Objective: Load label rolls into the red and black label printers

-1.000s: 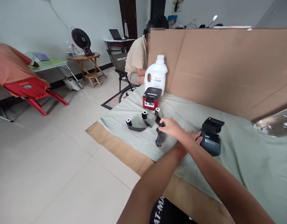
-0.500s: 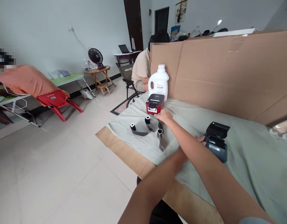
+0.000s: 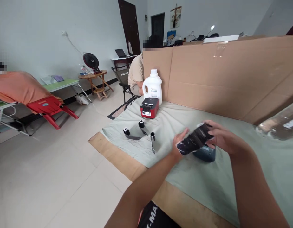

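My right hand (image 3: pixel 219 134) has its fingers closed on one end of a wide, shiny black ribbon (image 3: pixel 194 138). The ribbon stretches down and left to my left hand (image 3: pixel 179 141). That hand's thumb points up, apart from the ribbon, and the fingers are hidden behind it, so I cannot tell whether they grip it. Just below the ribbon sits a dark blue-grey printer (image 3: pixel 205 154), its upper part covered from view. Left of my hands, several small black ribbon rolls (image 3: pixel 141 124) lie on the cloth with their tails unrolled.
A red and black label printer (image 3: pixel 150 108) stands in front of a white jug (image 3: pixel 153 85). Behind them rises a cardboard panel (image 3: pixel 208 79). A clear plastic bundle (image 3: pixel 281 123) lies at the right. The table's wooden edge (image 3: pixel 115 152) faces me. Two people sit beyond.
My right hand has moved from beside the red printer to above the dark printer, bringing one black ribbon. My left hand has lifted from the dark printer's side to the ribbon's lower end.
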A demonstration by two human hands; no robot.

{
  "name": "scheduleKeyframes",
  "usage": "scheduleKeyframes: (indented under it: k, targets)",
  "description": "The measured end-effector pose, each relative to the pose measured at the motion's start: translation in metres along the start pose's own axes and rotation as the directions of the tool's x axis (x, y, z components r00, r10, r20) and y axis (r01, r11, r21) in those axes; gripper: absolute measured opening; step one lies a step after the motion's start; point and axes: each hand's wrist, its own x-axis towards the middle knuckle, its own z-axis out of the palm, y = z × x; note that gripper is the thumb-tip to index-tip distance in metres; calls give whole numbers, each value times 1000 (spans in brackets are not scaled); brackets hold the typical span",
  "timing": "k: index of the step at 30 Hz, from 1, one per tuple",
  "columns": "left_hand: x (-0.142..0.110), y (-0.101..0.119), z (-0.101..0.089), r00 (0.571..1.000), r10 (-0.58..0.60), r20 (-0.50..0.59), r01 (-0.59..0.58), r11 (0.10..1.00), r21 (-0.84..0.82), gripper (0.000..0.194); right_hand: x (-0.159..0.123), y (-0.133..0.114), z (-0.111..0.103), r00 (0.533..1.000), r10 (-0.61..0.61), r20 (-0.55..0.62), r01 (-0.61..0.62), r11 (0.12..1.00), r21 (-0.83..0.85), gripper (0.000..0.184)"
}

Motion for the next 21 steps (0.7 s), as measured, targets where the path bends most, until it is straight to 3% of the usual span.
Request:
scheduleKeyframes:
  k: [2, 4, 7, 9, 10, 12, 16, 21]
  targets:
    - [-4, 0, -3, 993, 103, -50, -104, 994, -26, 64, -19, 3, -26, 999, 37, 4, -36, 994, -101, 37]
    - [-9, 0, -3, 955, 286, -82, -291, 955, -53, 68, -25, 10, -42, 999, 31, 11, -28, 970, -243, 39]
    - [-17, 0, 0, 823, 568, -17, -569, 823, -4, 50, -15, 25, -51, 998, -19, 56, 39, 923, -383, 33]
    - [-21, 0, 4, 721, 691, 60, -692, 721, 9, 42, -5, 36, -52, 994, -66, 89, 99, 889, -448, 27]
    - [-23, 0, 5, 689, 720, 83, -723, 691, 9, 42, 0, 41, -52, 991, -90, 95, 125, 862, -491, 25]
    - [-24, 1, 8, 675, 731, 100, -735, 678, 10, 41, 6, 49, -51, 988, -134, 83, 157, 788, -596, 25]
    - [-22, 1, 8, 704, 700, 121, -706, 709, 10, 31, 11, 57, -46, 984, -178, 2, 120, 654, -747, 36]
    - [-22, -1, 11, 704, 699, 127, -702, 712, -20, 29, 15, 61, -41, 990, -123, -70, 9, 546, -838, 41]
